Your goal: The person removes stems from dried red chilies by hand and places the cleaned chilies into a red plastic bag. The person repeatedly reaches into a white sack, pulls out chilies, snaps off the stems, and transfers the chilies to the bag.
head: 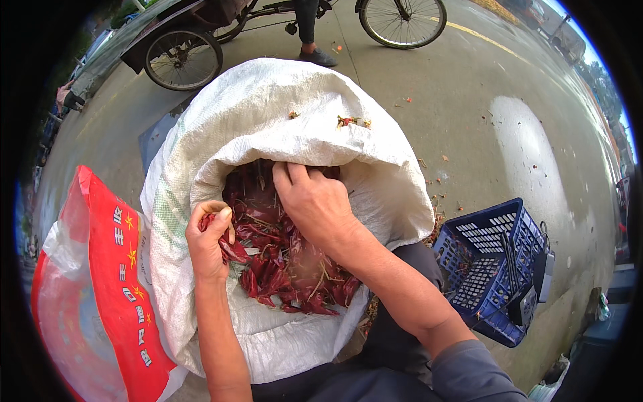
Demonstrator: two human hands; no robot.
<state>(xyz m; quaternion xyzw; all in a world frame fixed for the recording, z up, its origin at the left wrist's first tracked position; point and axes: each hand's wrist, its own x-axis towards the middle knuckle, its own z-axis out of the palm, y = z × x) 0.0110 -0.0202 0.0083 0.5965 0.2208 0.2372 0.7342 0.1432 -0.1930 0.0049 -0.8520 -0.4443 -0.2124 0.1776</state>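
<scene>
A large white woven sack [281,352] stands in front of me with its rim rolled outward. Dried red chili peppers [271,274] with pale stems fill the part of its inside that I can see. My left hand [213,236], at the left of the mouth, is closed around a few dried chilies [233,250]. Further in, my right hand [314,201] reaches down among the peppers by the far rim. Its fingertips are hidden, so what they touch does not show. Bits of chili stem [346,121] cling to the sack's far side.
A red and clear plastic bag [113,281] bearing writing leans at the left. On the right sits a blue plastic crate [482,266] with a dark device [527,304] at its side. Beyond the sack, a person's leg [306,25] is beside a cargo tricycle [183,58] on wet concrete.
</scene>
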